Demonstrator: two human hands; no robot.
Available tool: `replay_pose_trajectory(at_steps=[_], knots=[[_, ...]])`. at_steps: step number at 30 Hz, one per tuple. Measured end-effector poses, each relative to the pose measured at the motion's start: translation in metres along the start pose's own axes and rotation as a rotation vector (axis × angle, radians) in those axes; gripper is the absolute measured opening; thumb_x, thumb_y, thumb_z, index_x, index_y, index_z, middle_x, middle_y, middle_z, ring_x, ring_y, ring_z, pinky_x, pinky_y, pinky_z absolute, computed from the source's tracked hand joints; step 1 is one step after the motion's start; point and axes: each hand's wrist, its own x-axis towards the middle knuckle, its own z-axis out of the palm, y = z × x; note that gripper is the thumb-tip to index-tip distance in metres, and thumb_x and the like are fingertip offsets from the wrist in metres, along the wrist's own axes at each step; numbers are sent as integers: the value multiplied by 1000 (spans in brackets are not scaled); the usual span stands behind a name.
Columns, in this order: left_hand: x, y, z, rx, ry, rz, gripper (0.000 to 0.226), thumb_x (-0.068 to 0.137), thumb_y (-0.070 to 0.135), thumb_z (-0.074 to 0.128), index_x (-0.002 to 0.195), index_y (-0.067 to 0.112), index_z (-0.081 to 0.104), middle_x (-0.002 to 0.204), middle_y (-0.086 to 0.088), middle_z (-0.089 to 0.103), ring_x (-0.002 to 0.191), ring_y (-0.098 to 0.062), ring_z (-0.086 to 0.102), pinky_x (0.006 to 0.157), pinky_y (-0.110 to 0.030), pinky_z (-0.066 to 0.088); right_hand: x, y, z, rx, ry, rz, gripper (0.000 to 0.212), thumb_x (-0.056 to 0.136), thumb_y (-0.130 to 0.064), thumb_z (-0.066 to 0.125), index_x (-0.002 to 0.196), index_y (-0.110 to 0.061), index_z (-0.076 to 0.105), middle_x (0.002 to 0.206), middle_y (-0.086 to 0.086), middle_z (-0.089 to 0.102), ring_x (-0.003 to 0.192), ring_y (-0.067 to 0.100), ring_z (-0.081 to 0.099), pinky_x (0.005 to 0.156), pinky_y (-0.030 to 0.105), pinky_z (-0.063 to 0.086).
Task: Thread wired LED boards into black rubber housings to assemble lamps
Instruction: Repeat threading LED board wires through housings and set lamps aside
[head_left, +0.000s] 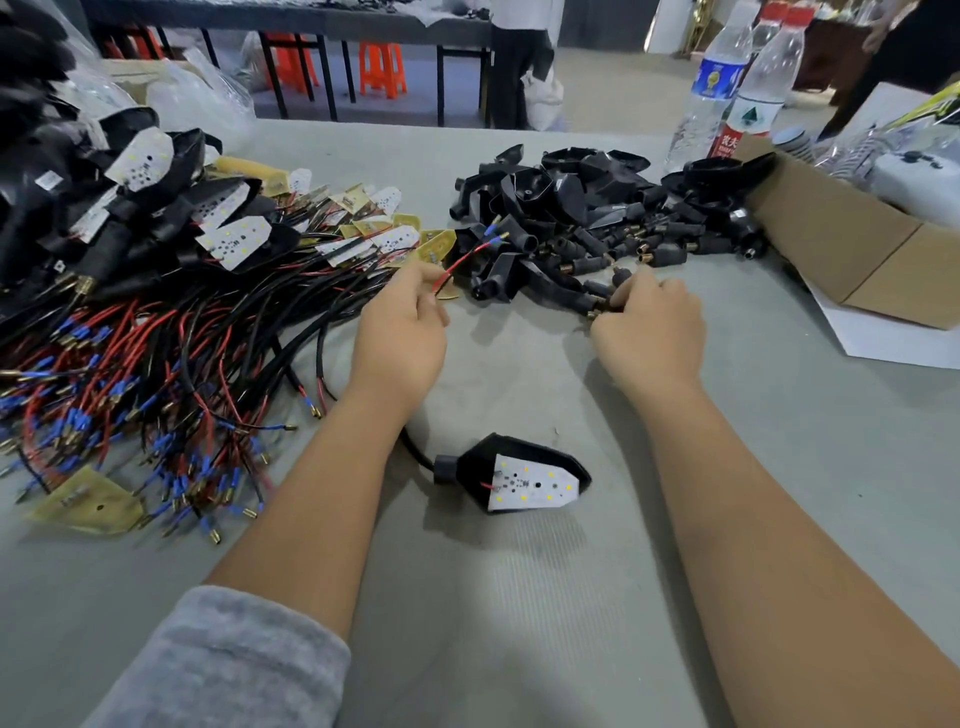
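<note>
My left hand (402, 325) pinches the red and black wires of an LED board (435, 248) at the edge of the wired-board heap (171, 332). My right hand (649, 325) grips a black rubber housing (597, 303) at the near edge of the housing pile (582, 218). One assembled lamp (519, 475), a black housing with a white LED board seated in it, lies on the grey table (519, 597) between my forearms. Finished lamps (130, 197) are stacked at the far left.
A cardboard box (857, 249) stands at the right with white paper under it. Two plastic water bottles (727, 88) stand behind the housings. A loose yellow board (88, 506) lies near the left edge. Orange stools and another table are beyond.
</note>
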Motion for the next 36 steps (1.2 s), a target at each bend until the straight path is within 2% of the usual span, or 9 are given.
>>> replay_pose_trajectory(at_steps=[7, 12, 15, 18, 20, 23, 26, 29, 36], knots=[[-1, 0, -1, -7, -8, 15, 14, 97, 20, 45, 88, 29, 51, 49, 15, 44, 43, -4, 35, 44, -19, 29, -1, -4, 3, -124, -31, 14, 34, 77, -14, 53, 111, -12, 51, 106, 9, 57, 97, 32, 53, 75, 37, 41], [-1, 0, 1, -52, -28, -21, 15, 101, 19, 45, 88, 28, 47, 60, 10, 54, 49, -4, 42, 53, -24, 38, -2, -9, 5, 448, 46, 97, 21, 79, -14, 56, 98, -21, 51, 95, -4, 56, 72, 5, 51, 54, 25, 34], [-2, 2, 2, -132, -36, -101, 28, 99, 5, 41, 84, 28, 40, 73, 0, 60, 61, -9, 55, 62, -34, 49, -1, -17, 8, 811, -32, 162, 32, 84, -3, 53, 109, -23, 53, 89, -6, 53, 73, 9, 54, 61, 18, 43], [-2, 4, 1, -91, -48, -74, 34, 95, -4, 44, 74, 22, 37, 80, -1, 58, 75, 0, 65, 72, -37, 54, -2, -25, 9, 1134, -130, 244, 37, 85, 8, 54, 117, -10, 58, 94, 3, 57, 83, 17, 59, 81, 27, 51], [-2, 3, 0, 5, -34, -37, 35, 90, -5, 46, 68, 21, 36, 76, -1, 58, 85, -10, 68, 74, -40, 53, -3, -28, 9, 1328, -126, 267, 33, 88, 11, 53, 113, -8, 60, 91, 3, 61, 81, 14, 62, 76, 20, 51], [-3, 3, 0, 81, -56, -44, 28, 87, 2, 43, 73, 26, 45, 83, -9, 66, 88, -26, 65, 68, -37, 47, -4, -29, 13, 1171, 29, 281, 28, 90, 0, 58, 107, -22, 54, 99, 0, 60, 79, 7, 56, 62, 12, 45], [-2, 4, 1, 36, -86, -95, 29, 91, 8, 41, 84, 32, 55, 78, -3, 65, 73, -21, 62, 66, -37, 46, -5, -26, 17, 958, 162, 243, 23, 88, -14, 62, 105, -22, 50, 103, 3, 56, 73, 7, 51, 63, 17, 41], [-1, 5, 0, -18, -103, -64, 21, 93, 23, 52, 79, 33, 62, 55, 16, 53, 50, 0, 44, 54, -23, 36, -11, -34, 18, 1100, 46, 194, 18, 88, -15, 64, 99, -21, 50, 90, 2, 54, 68, 9, 51, 63, 22, 46], [-2, 4, -3, -98, -112, 70, 19, 93, 30, 61, 76, 27, 67, 50, 16, 40, 51, -3, 34, 54, -26, 29, -19, -41, 20, 1557, -288, 212, 6, 98, -7, 53, 99, -6, 47, 86, 12, 64, 69, 21, 62, 66, 29, 56]])
